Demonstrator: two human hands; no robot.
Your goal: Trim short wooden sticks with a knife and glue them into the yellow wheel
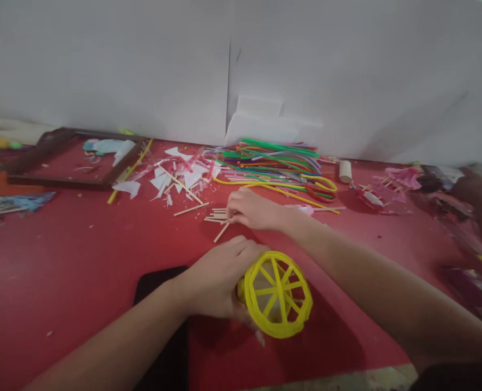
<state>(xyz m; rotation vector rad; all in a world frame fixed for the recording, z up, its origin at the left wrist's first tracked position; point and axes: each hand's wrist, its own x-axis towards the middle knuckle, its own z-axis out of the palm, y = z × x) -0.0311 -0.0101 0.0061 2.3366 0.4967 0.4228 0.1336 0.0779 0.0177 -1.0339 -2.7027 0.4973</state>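
Note:
My left hand (228, 277) is wrapped around the side of a round yellow spoked wheel model (280, 293), tilted so its open spokes face the camera. Farther out, my right hand (251, 209) reaches down to several short thin wooden sticks (216, 216) on the red table, its fingers pinched at their right end. One stick slants toward me below those fingertips. Whether the fingers grip a stick firmly is hard to make out. A dark flat phone-like object (163, 326) lies partly beneath my left forearm.
Colourful pipe cleaners (273, 163) are heaped at the back on the red table (81, 260). White paper scraps (183, 171) lie left of them, beside a brown frame (61, 184). Pink craft pieces (391, 187) and a pale cylinder (345, 171) are right. Another person's hand (479, 190) shows at the far right.

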